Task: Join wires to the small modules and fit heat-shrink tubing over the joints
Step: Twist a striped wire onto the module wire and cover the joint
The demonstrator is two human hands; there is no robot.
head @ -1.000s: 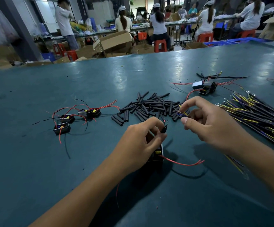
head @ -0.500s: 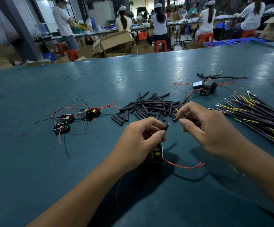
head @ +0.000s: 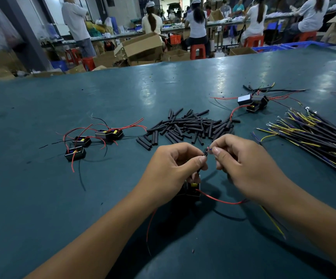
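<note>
My left hand (head: 175, 168) pinches a thin black lead of a small black module (head: 192, 189) that hangs below its fingers, with a red wire (head: 221, 201) trailing right. My right hand (head: 243, 166) pinches a wire end with a purple tip, and the two wire ends meet between my thumbs (head: 207, 152). A yellow and purple wire (head: 273, 222) runs down under my right wrist. Behind my hands lies a pile of black heat-shrink tubes (head: 187, 125).
Three black modules with red leads (head: 96, 139) lie at the left on the green table (head: 82, 101). More modules (head: 253, 102) sit at the back right, and a bundle of yellow, purple and black wires (head: 314, 135) at the right. People work at benches behind.
My right hand has moved left and closer to my left hand, bringing its wire end to the module's lead. The module has stayed below my left hand.
</note>
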